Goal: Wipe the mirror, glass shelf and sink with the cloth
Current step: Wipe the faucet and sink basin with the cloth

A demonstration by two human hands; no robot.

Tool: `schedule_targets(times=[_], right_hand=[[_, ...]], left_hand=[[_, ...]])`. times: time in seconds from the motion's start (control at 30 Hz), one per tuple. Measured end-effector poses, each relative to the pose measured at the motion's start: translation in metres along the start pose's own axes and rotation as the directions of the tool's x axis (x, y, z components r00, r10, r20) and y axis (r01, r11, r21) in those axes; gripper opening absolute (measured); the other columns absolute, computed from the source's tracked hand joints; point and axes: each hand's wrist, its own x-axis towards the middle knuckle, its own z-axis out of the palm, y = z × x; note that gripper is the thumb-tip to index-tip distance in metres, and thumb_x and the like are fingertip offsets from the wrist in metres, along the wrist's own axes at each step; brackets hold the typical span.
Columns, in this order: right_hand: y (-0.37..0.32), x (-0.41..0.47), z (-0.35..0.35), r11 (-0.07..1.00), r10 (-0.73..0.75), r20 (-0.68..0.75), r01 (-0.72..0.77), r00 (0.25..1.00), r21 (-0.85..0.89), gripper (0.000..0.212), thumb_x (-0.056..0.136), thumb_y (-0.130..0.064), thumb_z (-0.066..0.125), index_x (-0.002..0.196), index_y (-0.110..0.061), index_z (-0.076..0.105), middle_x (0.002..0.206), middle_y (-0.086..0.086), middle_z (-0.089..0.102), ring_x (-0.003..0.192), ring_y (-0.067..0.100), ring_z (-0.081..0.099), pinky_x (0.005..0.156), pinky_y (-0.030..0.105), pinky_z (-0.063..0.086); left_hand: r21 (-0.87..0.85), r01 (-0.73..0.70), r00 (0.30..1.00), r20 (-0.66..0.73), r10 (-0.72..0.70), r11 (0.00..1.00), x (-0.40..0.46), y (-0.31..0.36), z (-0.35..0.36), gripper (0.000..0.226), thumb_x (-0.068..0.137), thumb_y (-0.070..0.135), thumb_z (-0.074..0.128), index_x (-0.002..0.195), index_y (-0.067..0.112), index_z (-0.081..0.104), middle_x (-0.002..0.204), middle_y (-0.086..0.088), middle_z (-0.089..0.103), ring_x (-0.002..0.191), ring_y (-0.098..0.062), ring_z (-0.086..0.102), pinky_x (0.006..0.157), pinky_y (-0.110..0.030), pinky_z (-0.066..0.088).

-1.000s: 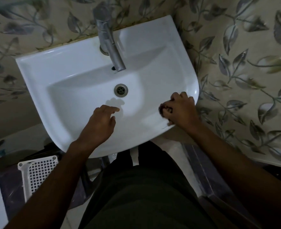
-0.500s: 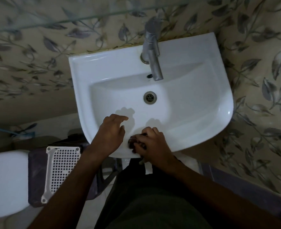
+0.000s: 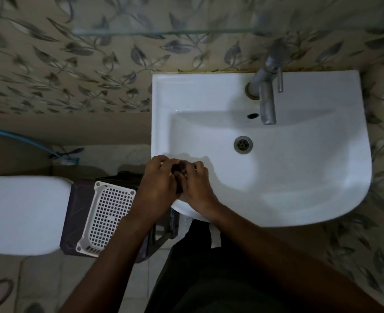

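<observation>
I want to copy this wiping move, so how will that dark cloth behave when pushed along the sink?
The cloth looks soft and floppy: it is bunched small between the left hand and right hand. It is probably light. On the glossy sink rim it would likely slide easily.

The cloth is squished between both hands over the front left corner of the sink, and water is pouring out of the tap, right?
Not quite. In the head view the tap is dry, no water pours from it. The rest holds: both the left hand and right hand hold the dark cloth over the sink's front left corner.
</observation>
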Motion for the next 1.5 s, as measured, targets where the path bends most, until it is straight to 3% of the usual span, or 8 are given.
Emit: schedule_targets(times=[0.23,0.3,0.53,0.83,1.07,1.27,1.4,1.5], right_hand=[[0.013,-0.035,-0.016,0.987,-0.143,0.048,0.146,0.989,-0.069,0.070,0.090,-0.060,0.030,0.135,-0.009,0.049,0.126,0.011,0.043,0.113,0.023,0.040,0.098,0.036,0.041],[0.008,-0.016,-0.008,0.987,-0.147,0.027,0.148,0.989,-0.057,0.055,0.100,-0.045,0.045,0.144,-0.012,0.043,0.129,0.010,0.040,0.116,0.023,0.039,0.102,0.037,0.041],[-0.042,0.086,-0.010,0.961,0.095,-0.364,0.010,0.927,0.277,0.036,0.100,-0.021,0.056,0.130,-0.002,0.044,0.128,0.018,0.044,0.119,0.029,0.042,0.100,0.045,0.043],[-0.011,0.048,0.022,0.974,-0.033,-0.328,0.104,0.944,0.202,0.037,0.092,-0.021,0.070,0.114,-0.006,0.044,0.114,0.012,0.043,0.105,0.025,0.046,0.084,0.036,0.049],[-0.045,0.105,-0.009,0.924,0.189,-0.442,-0.006,0.877,0.383,0.029,0.102,-0.028,0.054,0.115,-0.003,0.046,0.122,0.016,0.044,0.115,0.029,0.042,0.097,0.048,0.043],[-0.023,0.064,0.022,0.963,-0.021,-0.473,0.144,0.881,0.227,0.022,0.101,-0.022,0.049,0.116,-0.010,0.039,0.115,0.016,0.042,0.106,0.028,0.043,0.088,0.049,0.048],[-0.036,0.118,0.004,0.950,0.204,-0.551,-0.028,0.809,0.311,0.023,0.100,-0.022,0.054,0.111,-0.002,0.048,0.115,0.021,0.047,0.107,0.035,0.046,0.091,0.052,0.045],[-0.019,0.131,0.011,0.994,0.095,-0.662,-0.031,0.743,0.108,0.020,0.099,-0.024,0.054,0.106,-0.007,0.044,0.106,0.022,0.052,0.098,0.037,0.051,0.085,0.052,0.049]], left_hand=[[-0.006,0.045,0.998,-0.039,-0.045,0.999,0.003,-0.013,-0.008,0.049,0.090,-0.003,0.054,0.136,0.013,0.052,0.136,-0.006,0.044,0.131,-0.018,0.042,0.105,-0.018,0.030],[-0.003,0.032,0.999,-0.040,-0.032,0.999,0.007,-0.013,-0.009,0.048,0.090,-0.003,0.054,0.135,0.013,0.053,0.135,-0.005,0.045,0.129,-0.017,0.043,0.104,-0.017,0.030],[0.007,0.018,0.999,-0.047,-0.018,1.000,0.023,-0.011,-0.013,0.051,0.087,-0.003,0.058,0.136,0.008,0.050,0.132,-0.010,0.047,0.121,-0.017,0.044,0.100,0.000,0.022],[-0.008,0.049,0.997,-0.057,-0.050,0.999,0.056,-0.016,-0.019,0.052,0.088,0.004,0.059,0.139,0.012,0.049,0.137,-0.010,0.045,0.130,-0.023,0.041,0.107,-0.022,0.028],[-0.008,0.006,0.998,-0.056,-0.006,1.000,0.069,-0.020,-0.024,0.049,0.090,0.006,0.060,0.137,0.013,0.050,0.133,-0.008,0.047,0.123,-0.024,0.047,0.104,-0.035,0.042],[-0.009,0.014,0.999,-0.042,-0.015,1.000,0.073,-0.020,-0.023,0.049,0.088,0.005,0.060,0.135,0.015,0.051,0.132,-0.008,0.047,0.118,-0.024,0.049,0.103,-0.042,0.045],[0.013,-0.034,0.999,-0.016,0.034,0.999,0.076,-0.017,-0.017,0.051,0.086,0.000,0.061,0.135,0.013,0.052,0.131,-0.009,0.050,0.116,-0.026,0.050,0.102,-0.035,0.042],[0.010,-0.070,0.998,-0.003,0.070,0.998,0.080,-0.015,-0.011,0.052,0.085,-0.001,0.063,0.133,0.016,0.054,0.126,-0.002,0.050,0.111,-0.028,0.053,0.101,-0.043,0.045]])
